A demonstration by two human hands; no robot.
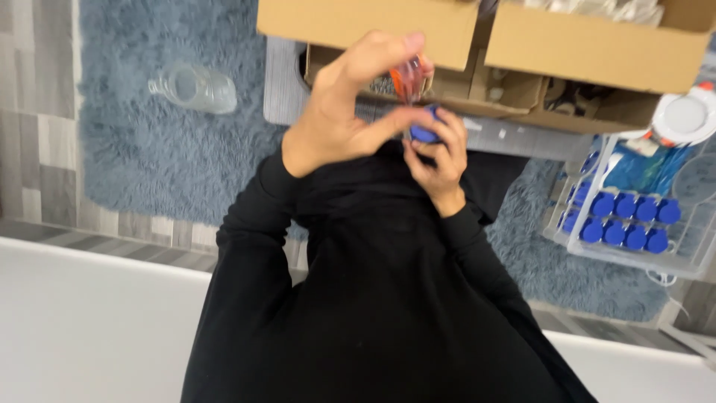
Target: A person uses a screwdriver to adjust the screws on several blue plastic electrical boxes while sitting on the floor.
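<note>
Head view, tilted and blurred. Largest first: grey-blue shag rug (149, 149) across the floor, white table (82, 328) edge nearest. Farther off, open cardboard boxes (597, 45). At right, clear tray (693, 254) packed with blue-capped bottles (626, 220). At far left, empty clear bottle (195, 88) lying on the rug. Centre: left hand (335, 112), grip pinched around a small orange vial (409, 77), raised and tilted. Just below, right hand (436, 157), grip closed on a blue cap (424, 133). Risks, judged: thin fingertip hold on a tilted vial, so a slip or spill onto the rug; cap and vial misaligned, so possibly cross-threaded.
</note>
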